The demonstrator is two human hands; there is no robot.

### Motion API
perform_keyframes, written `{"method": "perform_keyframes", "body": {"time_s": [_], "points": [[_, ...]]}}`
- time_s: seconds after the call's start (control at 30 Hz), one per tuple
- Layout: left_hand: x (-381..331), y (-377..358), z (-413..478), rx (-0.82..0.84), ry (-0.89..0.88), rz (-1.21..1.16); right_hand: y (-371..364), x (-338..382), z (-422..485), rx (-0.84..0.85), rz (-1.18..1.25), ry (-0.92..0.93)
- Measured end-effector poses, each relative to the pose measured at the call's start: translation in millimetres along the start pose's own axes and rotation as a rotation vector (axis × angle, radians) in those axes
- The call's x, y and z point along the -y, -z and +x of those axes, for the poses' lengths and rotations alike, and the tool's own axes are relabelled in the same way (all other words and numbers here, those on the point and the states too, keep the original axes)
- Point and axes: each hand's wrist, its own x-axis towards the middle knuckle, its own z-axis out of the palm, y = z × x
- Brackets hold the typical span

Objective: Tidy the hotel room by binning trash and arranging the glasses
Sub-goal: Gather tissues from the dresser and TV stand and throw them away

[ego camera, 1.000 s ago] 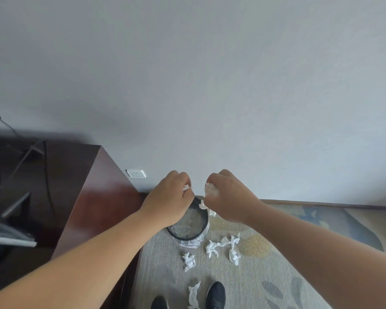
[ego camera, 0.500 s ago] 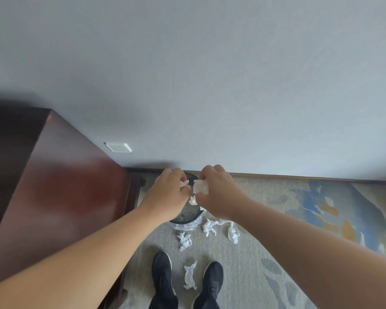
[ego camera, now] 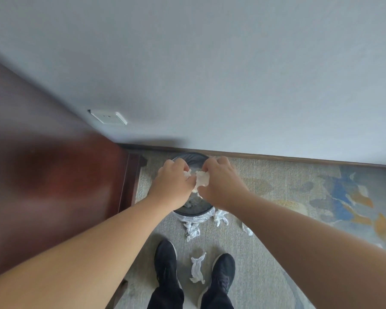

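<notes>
Carpet (ego camera: pixel 276 175) below; left hand (ego camera: pixel 173 184), right hand (ego camera: pixel 221 186) fingers (ego camera: pixel 210 164) apparently pinch tissue (ego camera: pixel 202 178).

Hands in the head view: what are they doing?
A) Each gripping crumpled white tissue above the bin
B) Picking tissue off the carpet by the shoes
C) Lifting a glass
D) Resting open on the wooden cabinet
A: the left hand and the right hand each pinch crumpled white tissue, held over the dark bin.
</notes>
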Motion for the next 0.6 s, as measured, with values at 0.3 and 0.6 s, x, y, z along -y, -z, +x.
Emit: {"method": "perform_keyframes", "body": {"time_s": [0.3, 0.6], "points": [[15.9, -19.0, 13.6, 0.053, 0.062, -0.110, -20.1, -16.1, 20.6, 0.157, 0.055, -0.003], [-6.7, 5.0, -17.1, 0.062, 0.063, -0.045, 18.1, -18.3, -15.0, 0.060, 0.089, 0.016]]}}
